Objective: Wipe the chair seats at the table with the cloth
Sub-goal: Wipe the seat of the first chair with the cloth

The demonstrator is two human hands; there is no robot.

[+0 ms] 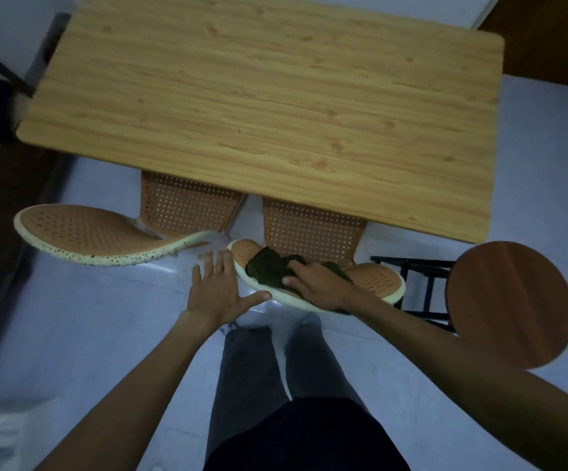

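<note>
Two orange perforated chairs are tucked under the near edge of a wooden table [275, 96]. The left chair's seat [187, 205] shows below the table edge, and its cream-rimmed backrest [85, 232] curves out to the left. My right hand [320, 283] presses a dark green cloth [269, 270] onto the top of the right chair's backrest [377, 280]; the right chair's seat [309, 229] lies beyond it. My left hand [218, 290] is spread flat with fingers apart, its thumb touching the rim of that backrest, holding nothing.
A round dark-wood stool [510, 304] on a black frame stands close to the right of the right chair. Pale tiled floor [88, 317] surrounds the table. My legs [275, 368] stand just behind the chairs. Dark furniture sits at the far left.
</note>
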